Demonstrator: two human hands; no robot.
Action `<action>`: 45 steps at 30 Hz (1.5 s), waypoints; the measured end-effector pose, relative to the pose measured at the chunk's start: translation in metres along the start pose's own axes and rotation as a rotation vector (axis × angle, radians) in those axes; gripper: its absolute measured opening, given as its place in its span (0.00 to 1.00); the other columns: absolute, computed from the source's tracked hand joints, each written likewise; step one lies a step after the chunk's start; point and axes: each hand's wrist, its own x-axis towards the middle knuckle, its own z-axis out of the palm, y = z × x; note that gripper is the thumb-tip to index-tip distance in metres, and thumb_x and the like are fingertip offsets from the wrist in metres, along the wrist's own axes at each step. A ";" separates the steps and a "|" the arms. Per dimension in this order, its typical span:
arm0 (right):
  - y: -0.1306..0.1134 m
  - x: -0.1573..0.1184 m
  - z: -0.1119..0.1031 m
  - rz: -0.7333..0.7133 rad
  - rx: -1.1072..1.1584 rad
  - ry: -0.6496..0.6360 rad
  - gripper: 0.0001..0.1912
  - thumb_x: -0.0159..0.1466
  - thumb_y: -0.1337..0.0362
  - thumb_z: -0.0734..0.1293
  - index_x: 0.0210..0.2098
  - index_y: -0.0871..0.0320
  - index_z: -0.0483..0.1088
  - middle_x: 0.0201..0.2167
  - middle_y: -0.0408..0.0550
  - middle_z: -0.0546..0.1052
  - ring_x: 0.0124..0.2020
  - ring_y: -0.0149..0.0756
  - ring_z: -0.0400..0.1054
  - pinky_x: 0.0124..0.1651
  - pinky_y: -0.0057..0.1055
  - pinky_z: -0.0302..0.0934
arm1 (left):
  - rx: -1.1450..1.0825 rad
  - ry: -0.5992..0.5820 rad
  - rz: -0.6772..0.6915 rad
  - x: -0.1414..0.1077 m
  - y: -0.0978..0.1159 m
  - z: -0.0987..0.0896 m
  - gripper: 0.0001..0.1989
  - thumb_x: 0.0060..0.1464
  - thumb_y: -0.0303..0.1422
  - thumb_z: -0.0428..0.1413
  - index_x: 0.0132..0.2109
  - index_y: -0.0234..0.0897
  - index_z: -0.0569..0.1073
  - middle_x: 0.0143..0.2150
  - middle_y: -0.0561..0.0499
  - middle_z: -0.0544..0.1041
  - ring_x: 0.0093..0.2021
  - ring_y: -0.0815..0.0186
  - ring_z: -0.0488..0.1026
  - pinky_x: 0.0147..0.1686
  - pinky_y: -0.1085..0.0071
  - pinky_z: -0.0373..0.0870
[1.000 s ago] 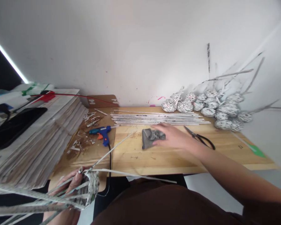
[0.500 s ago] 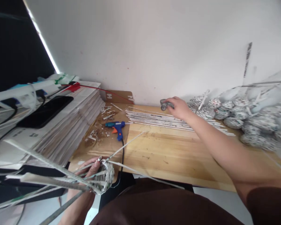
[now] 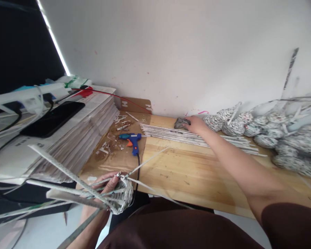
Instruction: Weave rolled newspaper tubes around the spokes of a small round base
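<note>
My left hand [image 3: 110, 186] is closed around a small half-woven basket [image 3: 125, 197] of rolled newspaper strips, low in the view. Long paper tubes [image 3: 64, 167] fan out from it to the left, and thin ones reach right over the table. At the back of the table, my right hand [image 3: 196, 125] is closed on a crumpled grey cloth [image 3: 180, 123], which rests on the wood near the wall. Its fingertips are partly hidden. Just in front lies a row of rolled paper sticks [image 3: 171, 134].
A blue glue gun [image 3: 133, 141] lies on brown cardboard [image 3: 111, 160] among paper scraps, its cord running forward. On the left, a phone [image 3: 53, 119] and a power strip [image 3: 28, 98] top a tall newspaper stack [image 3: 93, 128]. Woven paper pieces [image 3: 266, 129] crowd the right.
My right hand has lowered the grey cloth from above the sticks onto the table by the wall. My left hand still holds the basket. The view has shifted slightly.
</note>
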 end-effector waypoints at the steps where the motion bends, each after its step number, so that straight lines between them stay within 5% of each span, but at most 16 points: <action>1: 0.002 0.002 0.001 0.022 -0.005 0.019 0.21 0.66 0.58 0.66 0.57 0.57 0.75 0.51 0.58 0.78 0.51 0.48 0.73 0.52 0.35 0.63 | 0.018 -0.006 0.018 0.000 0.000 0.002 0.18 0.41 0.43 0.70 0.36 0.36 0.81 0.34 0.46 0.84 0.29 0.60 0.79 0.26 0.70 0.77; 7: -0.008 0.023 0.010 0.071 0.017 0.106 0.20 0.68 0.59 0.63 0.55 0.63 0.74 0.50 0.62 0.78 0.51 0.49 0.72 0.52 0.38 0.63 | 0.042 -0.021 0.048 -0.005 0.002 0.001 0.14 0.42 0.41 0.70 0.35 0.38 0.82 0.34 0.48 0.84 0.30 0.62 0.79 0.30 0.72 0.77; 13: -0.030 0.029 0.012 -0.035 0.091 0.050 0.23 0.65 0.62 0.68 0.59 0.59 0.72 0.56 0.57 0.77 0.55 0.45 0.71 0.56 0.36 0.63 | 0.082 -0.061 0.012 -0.009 -0.001 0.001 0.15 0.43 0.42 0.69 0.35 0.37 0.82 0.33 0.48 0.84 0.33 0.61 0.80 0.31 0.72 0.77; 18: -0.044 -0.005 -0.009 -0.020 0.108 0.147 0.23 0.67 0.59 0.65 0.60 0.60 0.72 0.58 0.60 0.75 0.58 0.52 0.68 0.58 0.42 0.61 | 0.096 -0.096 -0.004 -0.006 -0.004 0.001 0.16 0.44 0.43 0.70 0.36 0.36 0.81 0.33 0.47 0.84 0.34 0.62 0.80 0.33 0.73 0.77; 21: -0.057 -0.035 -0.013 -0.185 0.282 -0.009 0.12 0.67 0.59 0.66 0.42 0.56 0.81 0.40 0.50 0.83 0.43 0.43 0.75 0.47 0.35 0.65 | 0.117 -0.160 0.014 -0.001 -0.005 0.000 0.16 0.46 0.43 0.69 0.37 0.36 0.82 0.34 0.46 0.83 0.34 0.61 0.80 0.34 0.72 0.76; 23: -0.066 -0.050 -0.007 -0.330 0.329 -0.082 0.09 0.65 0.61 0.69 0.39 0.55 0.81 0.38 0.48 0.83 0.41 0.41 0.75 0.47 0.33 0.65 | 0.152 -0.229 0.017 0.002 -0.007 -0.001 0.16 0.48 0.43 0.68 0.38 0.35 0.82 0.35 0.45 0.84 0.35 0.60 0.80 0.35 0.70 0.77; 26: -0.075 -0.062 0.007 -0.410 0.254 -0.015 0.09 0.62 0.63 0.71 0.41 0.56 0.81 0.40 0.52 0.81 0.44 0.43 0.73 0.52 0.35 0.62 | 0.198 -0.298 0.016 0.004 -0.011 -0.003 0.18 0.49 0.44 0.67 0.39 0.34 0.82 0.36 0.43 0.83 0.35 0.57 0.80 0.35 0.68 0.78; 31: -0.083 -0.064 0.016 -0.358 0.176 0.082 0.09 0.64 0.63 0.69 0.42 0.58 0.80 0.40 0.54 0.78 0.44 0.45 0.70 0.52 0.36 0.61 | 0.218 -0.278 0.024 0.001 -0.013 -0.009 0.18 0.47 0.45 0.68 0.37 0.34 0.81 0.34 0.43 0.83 0.35 0.55 0.81 0.35 0.66 0.77; 40: -0.105 -0.060 0.013 -0.323 0.106 0.027 0.09 0.66 0.69 0.64 0.37 0.60 0.77 0.38 0.56 0.79 0.43 0.45 0.71 0.47 0.35 0.61 | 0.163 -0.289 -0.032 -0.004 -0.010 -0.017 0.15 0.50 0.41 0.67 0.40 0.34 0.82 0.39 0.44 0.84 0.36 0.56 0.81 0.34 0.67 0.76; 45: -0.105 -0.059 0.000 -0.269 0.133 0.077 0.11 0.67 0.71 0.61 0.43 0.61 0.74 0.41 0.56 0.80 0.44 0.45 0.73 0.47 0.34 0.61 | 0.132 -0.313 -0.042 -0.004 -0.007 -0.017 0.13 0.52 0.39 0.66 0.40 0.33 0.81 0.36 0.48 0.84 0.36 0.60 0.80 0.36 0.70 0.75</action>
